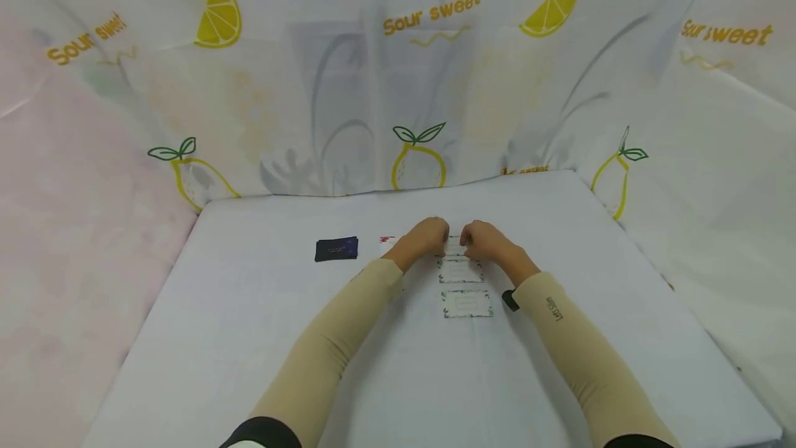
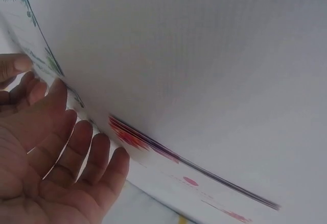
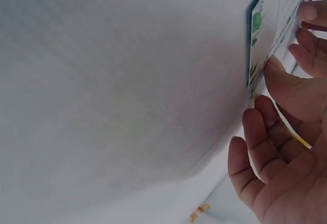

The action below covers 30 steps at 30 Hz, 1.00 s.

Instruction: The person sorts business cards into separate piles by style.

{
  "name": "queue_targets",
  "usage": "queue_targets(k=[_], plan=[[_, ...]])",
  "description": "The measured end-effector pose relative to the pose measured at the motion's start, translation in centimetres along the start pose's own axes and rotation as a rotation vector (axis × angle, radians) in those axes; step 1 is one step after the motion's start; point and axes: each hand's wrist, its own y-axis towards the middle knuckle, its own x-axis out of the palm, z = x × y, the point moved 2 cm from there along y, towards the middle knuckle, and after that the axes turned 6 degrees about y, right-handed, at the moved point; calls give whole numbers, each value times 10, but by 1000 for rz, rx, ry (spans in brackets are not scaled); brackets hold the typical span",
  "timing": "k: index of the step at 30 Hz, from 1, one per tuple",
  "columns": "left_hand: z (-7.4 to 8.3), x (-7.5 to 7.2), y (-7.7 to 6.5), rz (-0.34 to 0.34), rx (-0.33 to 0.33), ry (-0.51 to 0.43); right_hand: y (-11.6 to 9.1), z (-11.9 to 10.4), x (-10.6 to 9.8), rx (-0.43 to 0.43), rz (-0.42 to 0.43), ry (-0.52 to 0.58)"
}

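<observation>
My left hand (image 1: 430, 236) and right hand (image 1: 488, 240) meet at the far end of a column of white cards with green leafy borders. Between them, both hands pinch the farthest card (image 1: 456, 246) at its two ends, thumbs toward me. Just nearer lies the middle card (image 1: 460, 271), and the nearest card (image 1: 468, 303) lies flat below that. In the left wrist view, a stack of white cards with red flower prints (image 2: 191, 183) lies beside the left fingers; my left forearm partly hides it in the head view.
A stack of dark blue cards (image 1: 336, 249) lies left of the red-printed cards. Everything sits on a white table (image 1: 249, 337). Behind the table's far edge hangs a white curtain (image 1: 348, 109) printed with lemons and lettering.
</observation>
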Motion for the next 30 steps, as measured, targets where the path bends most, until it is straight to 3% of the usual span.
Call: queue_targets(k=[8,12,16,23,30], plan=[[0,0,2,-53,75,14,-8,0,-5,-87,20,-10],[0,-3,-5,5,122,73,-18,3,-9,-138,108,0],[-5,-5,-18,107,163,126,-29,8,-12,-173,206,-34],[-30,-1,-54,91,185,133,-53,24,-4,-172,233,-105],[-49,-12,-73,191,189,157,-64,23,-5,-192,236,-118]])
